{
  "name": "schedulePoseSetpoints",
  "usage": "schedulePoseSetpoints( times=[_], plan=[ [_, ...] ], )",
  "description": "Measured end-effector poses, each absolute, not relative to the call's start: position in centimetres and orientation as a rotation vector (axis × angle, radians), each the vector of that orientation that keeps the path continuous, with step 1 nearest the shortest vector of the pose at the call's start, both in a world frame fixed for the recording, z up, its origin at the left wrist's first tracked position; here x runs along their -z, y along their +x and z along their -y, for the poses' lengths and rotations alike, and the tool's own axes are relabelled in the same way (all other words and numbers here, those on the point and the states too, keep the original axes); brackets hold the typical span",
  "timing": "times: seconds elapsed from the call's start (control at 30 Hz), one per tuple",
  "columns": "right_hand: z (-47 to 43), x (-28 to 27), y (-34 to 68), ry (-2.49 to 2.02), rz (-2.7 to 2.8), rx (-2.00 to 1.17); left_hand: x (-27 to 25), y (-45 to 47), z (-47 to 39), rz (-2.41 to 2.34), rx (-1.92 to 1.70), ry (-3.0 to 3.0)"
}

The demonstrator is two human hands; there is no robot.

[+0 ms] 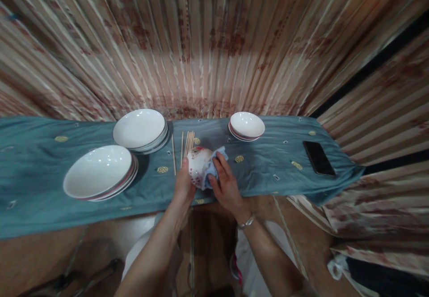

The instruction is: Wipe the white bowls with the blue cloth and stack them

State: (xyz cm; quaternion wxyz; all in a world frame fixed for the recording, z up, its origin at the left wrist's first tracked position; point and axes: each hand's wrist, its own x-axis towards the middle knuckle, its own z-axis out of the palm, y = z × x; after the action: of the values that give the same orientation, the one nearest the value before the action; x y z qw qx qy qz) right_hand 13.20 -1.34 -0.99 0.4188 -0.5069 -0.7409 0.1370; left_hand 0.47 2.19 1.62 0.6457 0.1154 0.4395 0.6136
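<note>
Between my hands, over the front part of the table, is a small white bowl (pixel 197 165) with a red pattern on its outside. My left hand (pixel 184 183) grips the bowl by its left side. In my right hand (pixel 226 183) a light blue cloth (pixel 211 169) is bunched and pressed against the bowl's right side. Just behind the bowl lie several wooden chopsticks (pixel 189 140), a couple of them set apart to the left. The bowl's inside is turned away from me and cannot be seen.
To the left stand a stack of plates (pixel 140 129) and a stack of large bowls (pixel 100 171). Small stacked bowls (pixel 247 125) sit at the back right. A black phone (pixel 318 158) lies near the right end of the blue-green tablecloth (pixel 261 167). Curtains (pixel 208 64) hang behind.
</note>
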Motion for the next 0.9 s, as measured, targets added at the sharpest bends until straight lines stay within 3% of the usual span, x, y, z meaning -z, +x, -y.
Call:
schedulePoseSetpoints(
  times=[0.33, 0.9],
  plan=[
    [1.6, 0.8, 13.3, -1.374, 1.877, -0.166, -2.3, 0.2, -2.3, -1.071, -1.387, 0.165],
    [3.2, -0.3, 13.3, -1.217, 1.764, -0.496, -1.2, 0.3, -2.2, -1.056, -1.446, 0.288]
  ],
)
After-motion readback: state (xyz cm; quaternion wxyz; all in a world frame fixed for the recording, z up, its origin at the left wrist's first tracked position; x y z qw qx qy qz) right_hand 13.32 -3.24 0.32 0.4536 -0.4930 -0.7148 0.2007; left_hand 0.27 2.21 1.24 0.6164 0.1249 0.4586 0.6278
